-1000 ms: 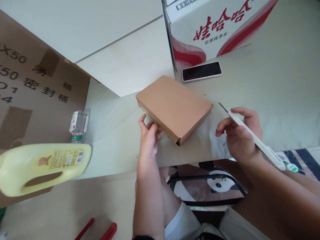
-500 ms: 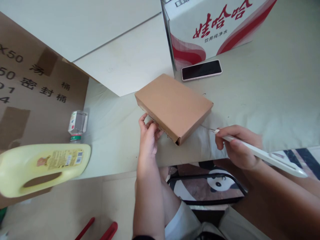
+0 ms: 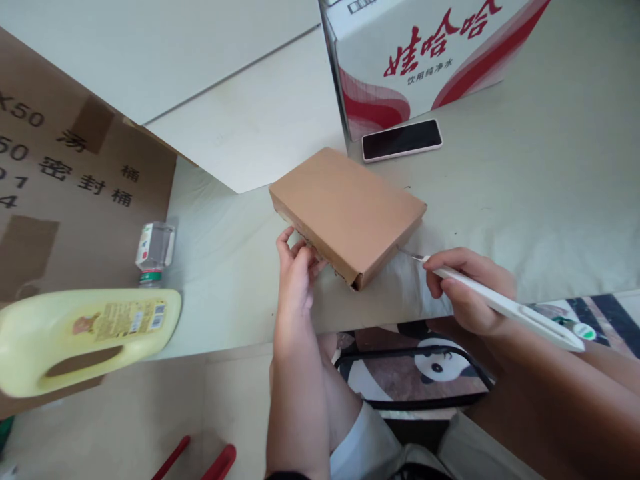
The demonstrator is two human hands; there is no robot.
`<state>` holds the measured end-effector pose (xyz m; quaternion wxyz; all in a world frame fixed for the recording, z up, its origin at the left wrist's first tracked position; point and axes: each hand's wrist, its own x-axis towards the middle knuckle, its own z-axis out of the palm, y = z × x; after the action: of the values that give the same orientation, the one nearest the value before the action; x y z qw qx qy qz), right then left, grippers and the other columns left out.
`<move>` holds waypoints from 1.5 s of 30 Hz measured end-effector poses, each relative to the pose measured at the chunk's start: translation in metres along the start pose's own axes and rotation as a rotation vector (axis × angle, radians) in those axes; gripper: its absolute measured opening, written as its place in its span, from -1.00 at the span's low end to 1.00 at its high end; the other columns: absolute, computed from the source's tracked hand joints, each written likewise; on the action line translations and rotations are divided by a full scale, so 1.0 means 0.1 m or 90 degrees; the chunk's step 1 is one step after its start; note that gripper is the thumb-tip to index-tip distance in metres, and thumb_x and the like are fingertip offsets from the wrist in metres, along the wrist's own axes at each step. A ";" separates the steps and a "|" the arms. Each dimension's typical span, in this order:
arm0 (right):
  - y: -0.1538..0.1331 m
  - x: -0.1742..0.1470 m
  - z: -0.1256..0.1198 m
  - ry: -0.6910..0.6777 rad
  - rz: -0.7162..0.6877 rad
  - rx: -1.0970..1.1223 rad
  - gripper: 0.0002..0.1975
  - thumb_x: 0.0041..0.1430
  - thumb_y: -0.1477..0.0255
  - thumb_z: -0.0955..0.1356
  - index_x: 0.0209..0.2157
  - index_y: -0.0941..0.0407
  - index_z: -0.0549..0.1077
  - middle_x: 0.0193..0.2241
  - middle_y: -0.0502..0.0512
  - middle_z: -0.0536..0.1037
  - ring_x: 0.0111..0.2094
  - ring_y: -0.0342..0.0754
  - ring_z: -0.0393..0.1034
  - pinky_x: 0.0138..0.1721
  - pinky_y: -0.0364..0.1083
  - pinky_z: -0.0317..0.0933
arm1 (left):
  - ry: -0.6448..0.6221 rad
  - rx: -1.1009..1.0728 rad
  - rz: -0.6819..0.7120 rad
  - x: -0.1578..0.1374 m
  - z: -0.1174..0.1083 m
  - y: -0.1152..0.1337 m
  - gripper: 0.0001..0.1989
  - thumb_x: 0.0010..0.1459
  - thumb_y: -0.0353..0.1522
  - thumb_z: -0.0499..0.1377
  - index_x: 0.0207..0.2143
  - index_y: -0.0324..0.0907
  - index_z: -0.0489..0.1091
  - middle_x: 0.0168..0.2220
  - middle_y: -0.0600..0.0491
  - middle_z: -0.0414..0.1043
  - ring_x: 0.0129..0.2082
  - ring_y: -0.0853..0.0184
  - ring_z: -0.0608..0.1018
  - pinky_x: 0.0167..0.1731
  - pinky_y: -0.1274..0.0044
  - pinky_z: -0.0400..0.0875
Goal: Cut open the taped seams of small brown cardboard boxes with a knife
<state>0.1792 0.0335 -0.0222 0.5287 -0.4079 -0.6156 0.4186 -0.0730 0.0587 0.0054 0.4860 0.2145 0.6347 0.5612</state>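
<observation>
A flat brown cardboard box (image 3: 347,213) lies on the pale table (image 3: 525,193). My left hand (image 3: 297,277) presses its fingertips against the box's near left edge. My right hand (image 3: 470,287) grips a long white utility knife (image 3: 505,305), held low and level. Its thin blade tip points left and reaches the box's near right side, close to the bottom edge.
A black phone (image 3: 403,139) lies behind the box, in front of a white and red carton (image 3: 425,53). A yellow jug (image 3: 85,333), a small clear bottle (image 3: 155,250) and a big brown carton (image 3: 75,180) stand at left. Red handles (image 3: 200,460) lie on the floor.
My right hand lowered the knife from a raised, tilted hold and slid it left until the blade tip met the box's side. My left hand stayed on the box.
</observation>
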 end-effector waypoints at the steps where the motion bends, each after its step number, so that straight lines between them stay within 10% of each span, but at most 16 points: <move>1: 0.01 -0.01 0.00 -0.001 0.004 -0.008 -0.76 0.27 0.14 0.36 -0.25 -0.01 0.56 -0.67 -0.03 0.42 -0.66 -0.08 0.27 -0.62 -0.05 0.17 | 0.001 -0.001 0.000 0.00 0.00 0.00 -0.36 -0.19 -0.40 0.24 0.02 0.04 0.19 -0.18 0.15 0.41 -0.47 0.50 0.42 -0.42 0.59 0.39; 45: 0.08 -0.05 -0.01 -0.030 -0.018 -0.001 -0.94 0.26 0.41 0.35 -0.24 0.04 0.47 -0.64 -0.07 0.39 -0.64 -0.15 0.19 -0.61 -0.11 0.05 | -0.013 0.034 0.027 0.04 -0.03 -0.06 -0.36 -0.08 -0.31 0.28 0.09 0.01 0.17 -0.18 0.08 0.41 -0.33 0.38 0.54 -0.40 0.57 0.43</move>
<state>0.1815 0.0316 -0.0309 0.5193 -0.3896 -0.6342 0.4199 -0.0754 0.0591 -0.0024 0.4748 0.2466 0.6397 0.5519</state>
